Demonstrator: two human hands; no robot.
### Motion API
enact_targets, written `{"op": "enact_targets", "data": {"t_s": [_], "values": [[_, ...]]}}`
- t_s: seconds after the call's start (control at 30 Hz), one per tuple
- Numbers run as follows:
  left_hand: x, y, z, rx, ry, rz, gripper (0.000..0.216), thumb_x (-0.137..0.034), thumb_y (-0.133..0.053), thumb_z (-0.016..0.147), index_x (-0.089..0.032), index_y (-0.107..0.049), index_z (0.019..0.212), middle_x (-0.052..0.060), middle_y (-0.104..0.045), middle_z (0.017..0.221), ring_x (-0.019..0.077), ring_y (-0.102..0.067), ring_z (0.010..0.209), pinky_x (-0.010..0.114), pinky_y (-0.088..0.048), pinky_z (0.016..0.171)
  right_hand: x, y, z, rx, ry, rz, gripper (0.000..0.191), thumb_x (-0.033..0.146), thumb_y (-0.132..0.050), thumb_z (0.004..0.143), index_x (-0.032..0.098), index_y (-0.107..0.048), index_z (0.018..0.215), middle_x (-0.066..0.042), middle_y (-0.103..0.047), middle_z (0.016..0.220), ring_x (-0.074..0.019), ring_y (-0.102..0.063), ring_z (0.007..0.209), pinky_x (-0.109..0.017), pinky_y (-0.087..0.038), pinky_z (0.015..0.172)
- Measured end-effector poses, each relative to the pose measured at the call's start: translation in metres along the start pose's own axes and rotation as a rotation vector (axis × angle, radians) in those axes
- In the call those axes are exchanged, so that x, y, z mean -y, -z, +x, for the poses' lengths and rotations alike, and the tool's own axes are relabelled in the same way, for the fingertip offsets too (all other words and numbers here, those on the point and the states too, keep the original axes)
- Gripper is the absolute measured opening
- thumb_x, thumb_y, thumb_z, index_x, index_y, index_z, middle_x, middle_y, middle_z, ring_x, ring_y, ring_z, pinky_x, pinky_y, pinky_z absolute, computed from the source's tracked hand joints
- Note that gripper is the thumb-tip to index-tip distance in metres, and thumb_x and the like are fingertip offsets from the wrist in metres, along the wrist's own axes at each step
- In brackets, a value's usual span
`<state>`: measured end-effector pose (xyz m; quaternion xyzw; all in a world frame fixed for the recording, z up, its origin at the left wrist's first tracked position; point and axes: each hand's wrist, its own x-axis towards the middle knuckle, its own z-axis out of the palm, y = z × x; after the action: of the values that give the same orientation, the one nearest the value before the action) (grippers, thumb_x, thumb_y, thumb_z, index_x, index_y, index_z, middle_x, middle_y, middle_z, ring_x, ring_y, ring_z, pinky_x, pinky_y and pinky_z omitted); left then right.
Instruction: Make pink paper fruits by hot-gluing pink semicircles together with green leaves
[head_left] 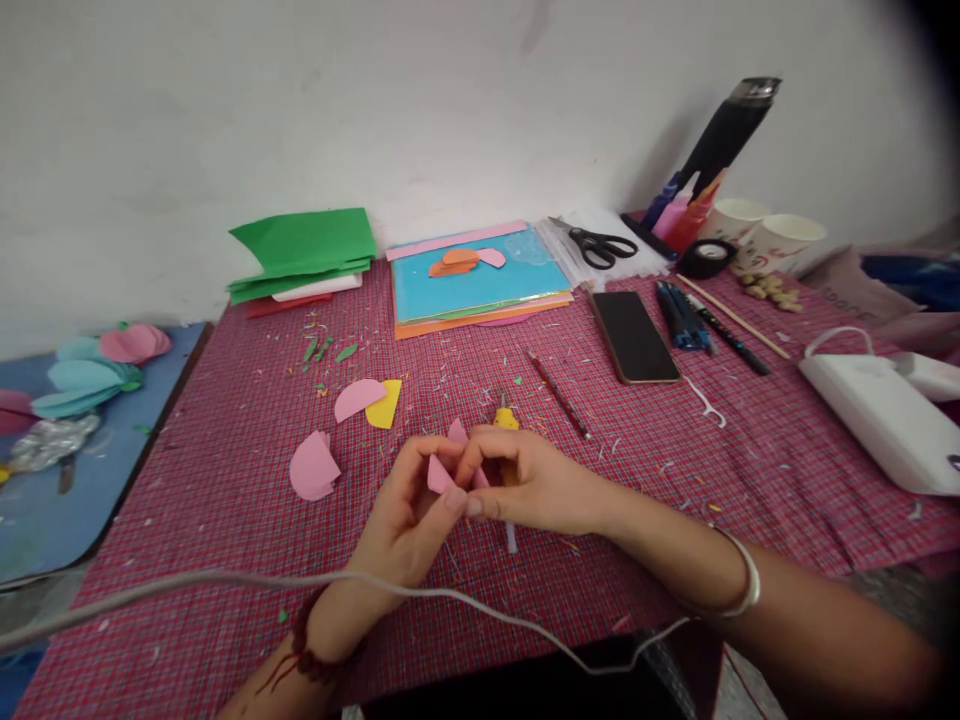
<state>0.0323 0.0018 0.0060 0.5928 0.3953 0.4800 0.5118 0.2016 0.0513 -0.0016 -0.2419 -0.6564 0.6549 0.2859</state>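
Both my hands meet over the middle of the red checked tablecloth (225, 520). My left hand (401, 525) and my right hand (525, 480) pinch a small folded pink paper piece (441, 474) between their fingertips. A second pink tip (457, 432) shows just above the fingers. Behind my right hand lies a yellow-handled tool (506, 418), partly hidden. A pink half circle (313, 466) lies to the left. Farther back lie a pink piece (357, 396) and a yellow piece (385, 405).
Green paper sheets (304, 250) and a blue sheet stack (480, 280) sit at the back. Scissors (600, 245), a phone (634, 335), pens (686, 315), a pencil (559, 395), cups (780, 240), a flask (727, 130) and a white case (877, 410) lie right. A cable (225, 585) crosses in front.
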Motion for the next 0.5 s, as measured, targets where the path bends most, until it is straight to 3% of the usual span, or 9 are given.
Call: {"op": "enact_targets", "data": {"t_s": [0.2, 0.5], "values": [[0.002, 0.002, -0.003, 0.02, -0.005, 0.044, 0.018, -0.031, -0.053, 0.093, -0.028, -0.053, 0.111, -0.002, -0.055, 0.091, 0.0091, -0.056, 0.083, 0.02, -0.047, 0.076, 0.003, -0.001, 0.0, -0.003, -0.013, -0.037, 0.013, 0.025, -0.066, 0.08, 0.017, -0.056, 0.079, 0.001, -0.05, 0.077, -0.011, -0.044, 0.067, -0.026, -0.035, 0.059], [0.008, 0.008, -0.01, -0.013, 0.142, 0.044, 0.023, -0.038, -0.041, 0.097, -0.026, -0.053, 0.112, 0.003, -0.055, 0.097, 0.0166, -0.057, 0.092, 0.031, -0.05, 0.081, 0.004, -0.001, 0.001, 0.018, -0.024, -0.004, 0.008, 0.023, -0.058, 0.083, 0.016, -0.055, 0.081, 0.001, -0.05, 0.072, -0.0106, -0.045, 0.063, -0.027, -0.038, 0.058]]}}
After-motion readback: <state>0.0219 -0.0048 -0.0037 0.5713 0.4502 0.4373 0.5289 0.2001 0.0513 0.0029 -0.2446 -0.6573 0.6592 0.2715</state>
